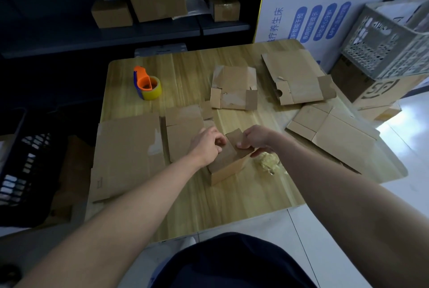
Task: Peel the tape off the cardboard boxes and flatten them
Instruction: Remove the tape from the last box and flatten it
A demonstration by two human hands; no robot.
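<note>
Left hand (pixel 207 142) and right hand (pixel 256 139) pinching small box (pixel 228 162) flaps, bare table (pixel 232 204) toward near edge

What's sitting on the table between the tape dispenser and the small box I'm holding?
In the head view, a flattened cardboard piece lies between the tape dispenser and the small box; the rest is bare wooden table.

wooden table (pixel 243 197) | on it: tape dispenser (pixel 147 83), flattened cardboard (pixel 126 155), small box (pixel 228 163), tape wad (pixel 267 162)
</note>
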